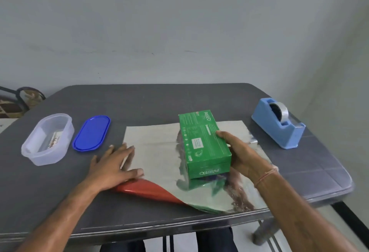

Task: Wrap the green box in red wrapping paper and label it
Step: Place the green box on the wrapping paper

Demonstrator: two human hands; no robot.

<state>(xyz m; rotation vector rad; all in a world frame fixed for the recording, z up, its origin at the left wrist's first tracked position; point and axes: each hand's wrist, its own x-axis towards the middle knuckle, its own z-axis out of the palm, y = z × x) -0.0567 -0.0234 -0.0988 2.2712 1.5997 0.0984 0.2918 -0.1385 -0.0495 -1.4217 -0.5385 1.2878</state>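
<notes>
Right hand (242,153) gripping green PASEO box (201,142), left hand (111,167) pressing wrapping paper (157,152)

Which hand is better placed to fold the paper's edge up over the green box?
Probably the left hand: it lies flat on the left edge of the wrapping paper and holds nothing. The right hand grips the green box.

"PASEO" on the green box (201,142)
</notes>
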